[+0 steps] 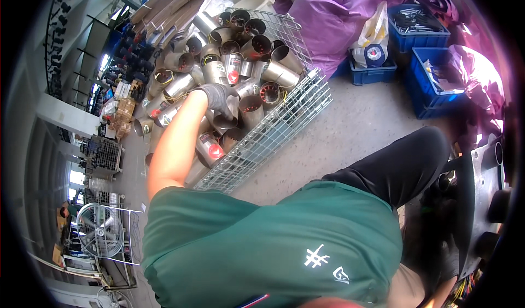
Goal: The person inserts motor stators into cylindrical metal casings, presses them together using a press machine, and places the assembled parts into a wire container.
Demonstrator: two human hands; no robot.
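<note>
My left arm reaches forward into a wire mesh basket (262, 149) heaped with open-ended metal cylinders (251, 103). My left hand (220, 98), in a grey glove, is closed on the wall of one metal cylinder (228, 121) amid the pile. Some cylinders around it carry red and white labels, and reddish parts show inside several. At the lower right, my right hand (449, 263) in a dark glove hangs low beside a grey metal plate (474, 209). Shadow hides its fingers, so what it touches, if anything, cannot be made out.
Blue plastic bins (435, 97) stand at the right; one holds long metal pieces. A purple sheet (328, 23) drapes behind the basket. Coloured wires (465, 291) lie near my right hand. A large fan (100, 230) and another person (66, 211) are far left.
</note>
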